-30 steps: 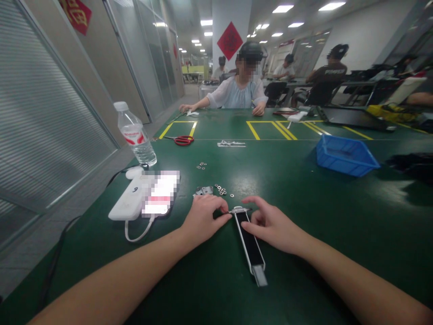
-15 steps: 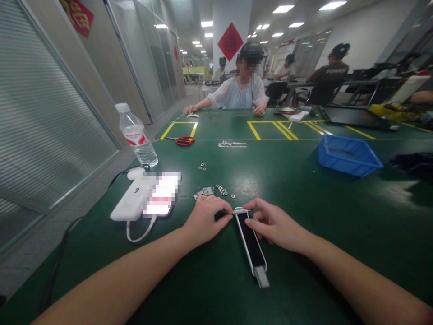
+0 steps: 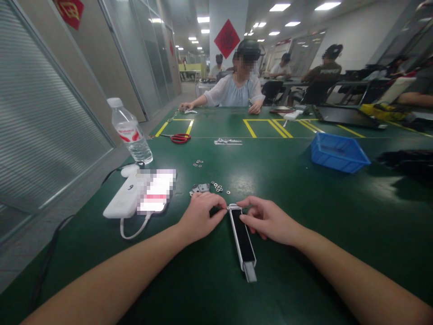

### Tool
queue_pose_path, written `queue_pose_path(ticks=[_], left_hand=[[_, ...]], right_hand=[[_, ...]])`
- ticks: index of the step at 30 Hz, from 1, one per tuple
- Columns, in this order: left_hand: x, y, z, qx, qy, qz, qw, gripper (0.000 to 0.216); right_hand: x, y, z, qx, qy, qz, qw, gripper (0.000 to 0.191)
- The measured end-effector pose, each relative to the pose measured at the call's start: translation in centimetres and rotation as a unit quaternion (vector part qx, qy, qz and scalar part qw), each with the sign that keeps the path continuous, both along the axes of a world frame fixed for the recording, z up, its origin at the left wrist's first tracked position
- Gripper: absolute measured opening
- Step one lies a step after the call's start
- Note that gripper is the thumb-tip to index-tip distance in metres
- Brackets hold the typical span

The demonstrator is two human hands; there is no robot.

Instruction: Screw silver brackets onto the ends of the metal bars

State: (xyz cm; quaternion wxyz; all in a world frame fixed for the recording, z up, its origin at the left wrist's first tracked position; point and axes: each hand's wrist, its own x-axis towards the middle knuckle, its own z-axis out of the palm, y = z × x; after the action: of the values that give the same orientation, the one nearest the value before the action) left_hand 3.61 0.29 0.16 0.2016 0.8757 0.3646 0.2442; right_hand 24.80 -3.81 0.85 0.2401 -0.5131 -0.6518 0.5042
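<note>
A long aluminium rail with a black face (image 3: 242,239) lies on the green table mat (image 3: 291,253), pointing away from me. A small metal end piece (image 3: 234,206) sits at its far end. My left hand (image 3: 202,218) pinches that piece from the left. My right hand (image 3: 267,220) grips the rail's far end from the right, thumb on its side. To the left lie a metal hinge plate (image 3: 199,188) and several small washers (image 3: 218,186).
On the left stand a white power bank (image 3: 123,198), a blurred phone (image 3: 156,192) and a water bottle (image 3: 130,131). Farther off are red scissors (image 3: 180,138), metal parts (image 3: 228,141) and a blue plastic tray (image 3: 338,153). A co-worker (image 3: 237,85) sits across the table.
The whole scene sits slightly farther left and higher in the view. Both hands stay at the rail's far end, and the rail's position on the table looks about the same.
</note>
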Motion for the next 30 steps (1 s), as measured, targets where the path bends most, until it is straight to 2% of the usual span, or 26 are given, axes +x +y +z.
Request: queue_pose_path(ticks=[4,6,9,12,16,18,22,27,30], left_hand=[[0.0,-0.2,0.2,-0.004,-0.002,0.022,1.0,0.004],[-0.1,-0.2,0.3,-0.005,-0.007,0.049,0.999,0.008],[-0.4,0.1,0.3,0.017,0.001,0.074,0.997,0.016],[-1.0,0.9,0.2,0.053,0.024,0.092,0.994,0.025],[-1.6,1.8,-0.2,0.045,0.034,0.132,0.99,0.033],[-1.7,2.0,-0.5,0.039,0.029,0.147,0.988,0.038],[-1.6,2.0,-0.8,0.06,0.035,0.152,0.986,0.044],[-1.4,1.8,-1.1,0.066,0.071,0.157,0.983,0.047],[-1.4,1.8,-1.1,0.064,0.081,0.163,0.981,0.048]], right_hand=[[-0.2,0.0,0.0,0.012,-0.007,-0.008,1.0,0.03],[-0.1,0.1,-0.2,0.049,-0.013,-0.031,0.998,0.031],[0.2,0.4,-0.8,0.163,-0.036,-0.08,0.983,0.024],[0.7,0.9,-1.2,0.284,-0.083,-0.104,0.95,0.018],[0.8,1.0,-1.2,0.377,-0.127,-0.056,0.916,0.022],[0.7,0.9,-1.3,0.383,-0.124,-0.007,0.915,0.033],[0.6,1.0,-1.7,0.326,-0.135,0.063,0.934,0.053],[0.6,1.3,-2.1,0.278,-0.152,0.091,0.944,0.054],[0.5,1.2,-2.0,0.281,-0.138,0.065,0.947,0.052]])
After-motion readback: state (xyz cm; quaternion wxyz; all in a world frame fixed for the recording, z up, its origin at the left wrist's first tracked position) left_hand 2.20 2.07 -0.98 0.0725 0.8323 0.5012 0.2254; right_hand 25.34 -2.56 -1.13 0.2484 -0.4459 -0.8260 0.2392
